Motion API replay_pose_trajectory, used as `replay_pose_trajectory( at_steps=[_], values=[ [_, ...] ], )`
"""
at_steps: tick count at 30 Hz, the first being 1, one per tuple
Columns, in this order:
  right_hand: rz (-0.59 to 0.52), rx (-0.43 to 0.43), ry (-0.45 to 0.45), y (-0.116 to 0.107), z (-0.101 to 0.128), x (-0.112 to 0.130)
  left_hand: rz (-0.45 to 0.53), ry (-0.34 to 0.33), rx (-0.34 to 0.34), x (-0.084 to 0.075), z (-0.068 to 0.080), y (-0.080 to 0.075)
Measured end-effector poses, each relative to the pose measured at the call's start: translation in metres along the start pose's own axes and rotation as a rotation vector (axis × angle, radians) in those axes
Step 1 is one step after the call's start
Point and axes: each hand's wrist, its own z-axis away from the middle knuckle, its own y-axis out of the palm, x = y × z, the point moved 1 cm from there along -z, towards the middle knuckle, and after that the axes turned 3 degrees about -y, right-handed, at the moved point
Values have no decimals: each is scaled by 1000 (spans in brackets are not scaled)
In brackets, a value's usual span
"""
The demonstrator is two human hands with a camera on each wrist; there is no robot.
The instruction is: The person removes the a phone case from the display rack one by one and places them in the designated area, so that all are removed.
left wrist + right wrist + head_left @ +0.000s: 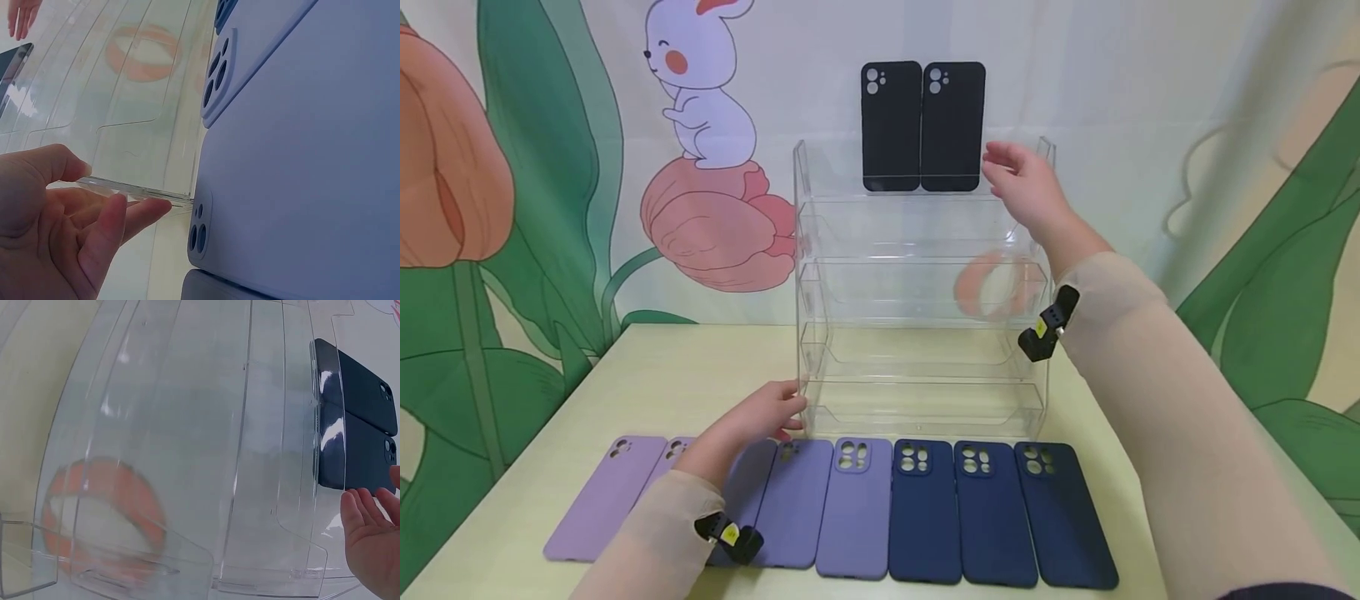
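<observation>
A clear acrylic tiered display rack (925, 382) stands on the table. My left hand (766, 414) grips the front edge of its left side panel near the bottom; in the left wrist view the thumb (69, 164) lies on one side of the panel and the fingers on the other. Two black phone cases (891, 125) stand upright side by side on the top tier. My right hand (1026, 183) is at the right edge of the right-hand black case (953, 129), fingers loosely bent. In the right wrist view its fingertips are right at that case's edge.
Several purple phone cases (853, 521) and three navy phone cases (925, 517) lie in a row on the table (715, 354) before the rack. A printed curtain (1120, 108) with a rabbit and tulips hangs behind. Each wrist wears a small black camera (1037, 337).
</observation>
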Motion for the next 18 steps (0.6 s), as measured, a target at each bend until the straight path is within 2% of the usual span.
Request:
replay_pose_trajectory(
  at_steps=[5,13,18],
  values=[
    [-11,1,12,2,-8,3,9,18,12,1,-1,0],
    [65,41,139,11,-15,14,14,4,2,2,0,1],
    [89,11,182,15,-18,18,7,7,2,1,2,1]
  ],
)
